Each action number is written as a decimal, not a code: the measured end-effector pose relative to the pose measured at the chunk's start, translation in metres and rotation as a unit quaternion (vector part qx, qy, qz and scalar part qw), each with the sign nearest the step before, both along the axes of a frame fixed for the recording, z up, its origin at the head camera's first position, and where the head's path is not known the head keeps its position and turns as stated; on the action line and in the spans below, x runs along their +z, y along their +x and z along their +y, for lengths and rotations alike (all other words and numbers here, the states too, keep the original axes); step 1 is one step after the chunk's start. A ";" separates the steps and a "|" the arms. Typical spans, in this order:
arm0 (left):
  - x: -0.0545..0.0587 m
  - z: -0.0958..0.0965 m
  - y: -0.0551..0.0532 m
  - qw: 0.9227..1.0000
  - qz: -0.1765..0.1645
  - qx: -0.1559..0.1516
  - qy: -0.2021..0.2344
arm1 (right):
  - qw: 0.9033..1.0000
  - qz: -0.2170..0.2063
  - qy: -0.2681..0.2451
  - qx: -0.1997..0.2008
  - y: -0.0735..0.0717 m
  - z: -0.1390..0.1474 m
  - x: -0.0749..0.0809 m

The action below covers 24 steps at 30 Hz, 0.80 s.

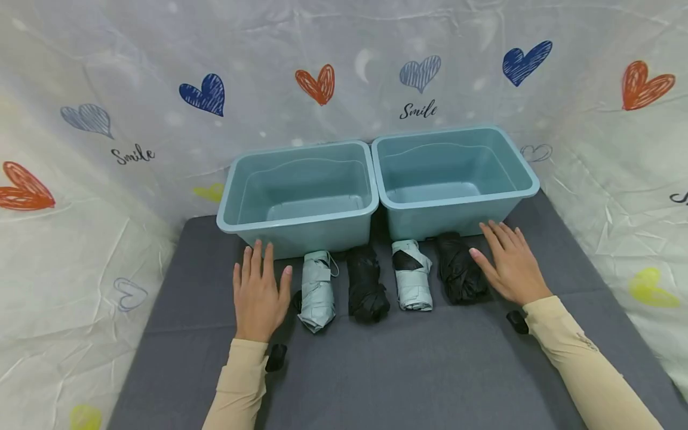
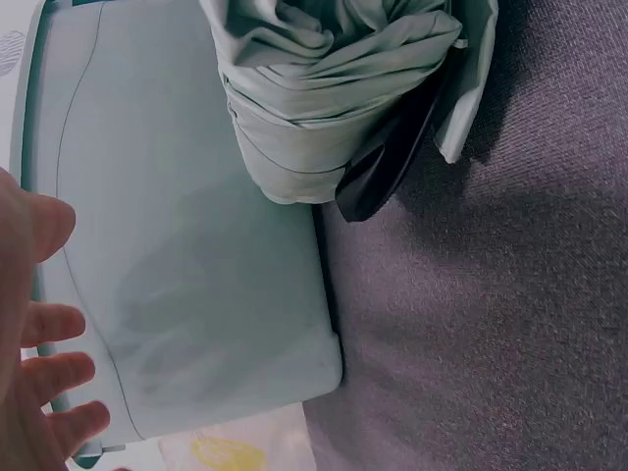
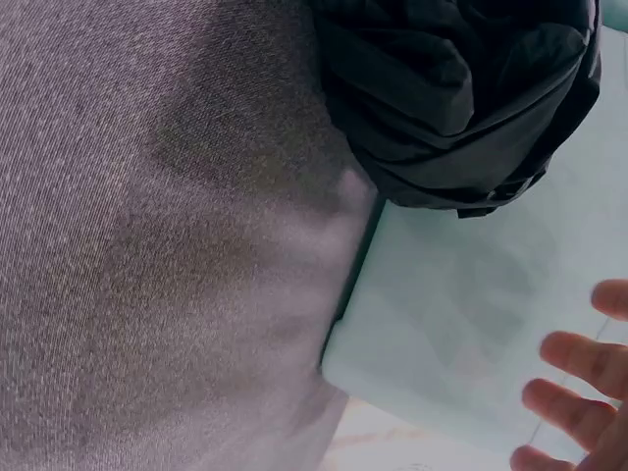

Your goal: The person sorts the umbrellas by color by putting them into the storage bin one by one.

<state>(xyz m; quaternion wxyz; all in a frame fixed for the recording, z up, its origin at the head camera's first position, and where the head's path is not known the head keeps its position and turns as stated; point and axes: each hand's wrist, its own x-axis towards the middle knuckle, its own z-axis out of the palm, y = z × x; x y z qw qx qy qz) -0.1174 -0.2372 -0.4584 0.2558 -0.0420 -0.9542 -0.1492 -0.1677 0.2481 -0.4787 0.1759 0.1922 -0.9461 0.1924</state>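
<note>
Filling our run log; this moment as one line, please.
left grip: holding nothing; right grip: holding nothing; grey bundles, black bundles: alternating on cloth; blue bins: side by side behind

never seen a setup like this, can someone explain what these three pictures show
There is no robot: the left grip and the right grip are a person's bare hands, fingers extended, holding nothing. The widest picture looks forward and down from the head; the other two look out from each wrist. On a dark gray cloth, a left bin and a right bin, both light blue, stand side by side. In front, left to right, lie a pale bundle, a black bundle, a second pale bundle and a second black bundle.
</note>
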 end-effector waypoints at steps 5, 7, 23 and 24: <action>-0.002 -0.002 0.002 0.999 0.014 -0.017 0.027 | 1.000 0.005 -0.020 0.006 0.002 -0.001 -0.001; -0.003 -0.004 0.003 0.998 0.010 -0.019 0.062 | 0.999 -0.019 -0.038 0.001 0.003 -0.002 0.000; 0.035 -0.031 -0.014 0.885 0.148 0.049 0.438 | 0.957 -0.220 -0.190 0.011 0.011 0.003 0.009; 0.038 -0.036 -0.019 0.881 0.148 0.055 0.445 | 0.955 -0.228 -0.192 0.011 0.011 0.004 0.009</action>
